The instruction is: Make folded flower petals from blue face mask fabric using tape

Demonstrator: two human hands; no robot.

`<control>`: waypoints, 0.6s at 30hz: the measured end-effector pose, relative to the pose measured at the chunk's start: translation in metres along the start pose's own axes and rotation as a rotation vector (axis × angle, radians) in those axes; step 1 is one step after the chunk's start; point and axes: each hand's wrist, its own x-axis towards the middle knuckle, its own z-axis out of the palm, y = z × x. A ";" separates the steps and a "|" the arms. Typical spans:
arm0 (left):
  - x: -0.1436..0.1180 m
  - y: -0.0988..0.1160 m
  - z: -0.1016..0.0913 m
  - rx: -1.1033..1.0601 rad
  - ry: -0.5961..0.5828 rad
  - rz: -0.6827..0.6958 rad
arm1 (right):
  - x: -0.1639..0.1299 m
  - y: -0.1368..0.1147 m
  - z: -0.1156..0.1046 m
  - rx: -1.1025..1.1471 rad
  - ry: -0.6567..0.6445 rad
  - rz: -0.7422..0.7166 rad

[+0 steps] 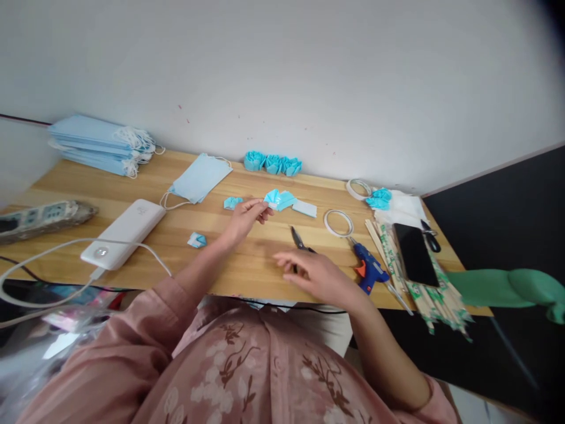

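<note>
My left hand (248,217) reaches over the middle of the wooden table, thumb and forefinger pinched at the edge of a pleated blue piece (282,201) with a whitish strip. Beside it lies a flat, pale folded strip (305,208). A small folded blue piece (232,203) is just behind my left fingers, and another blue-and-white piece (196,240) lies to the left of my forearm. My right hand (309,272), slightly blurred, hovers with fingers apart and looks to hold nothing. Dark scissors (298,238) lie below it, their handles partly hidden by the hand.
Three blue rosettes (272,164) stand along the wall. Face masks (97,144) are stacked at left, near a white power bank (126,232) with a cable. To the right are tape rings (338,212), a blue glue gun (369,266), wrapped sticks and a phone (415,253).
</note>
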 end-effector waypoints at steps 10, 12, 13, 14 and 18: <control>-0.002 0.003 0.002 0.119 -0.107 0.150 | 0.074 0.038 0.006 0.509 0.679 0.094; -0.002 0.002 0.003 0.139 -0.120 0.158 | 0.081 0.039 0.008 0.528 0.696 0.082; -0.002 0.002 0.003 0.139 -0.116 0.148 | 0.083 0.039 0.008 0.523 0.709 0.084; -0.001 0.002 0.003 0.132 -0.105 0.129 | 0.084 0.038 0.008 0.507 0.721 0.087; 0.000 0.003 0.003 0.061 -0.034 0.052 | 0.083 0.037 0.007 0.375 0.762 0.104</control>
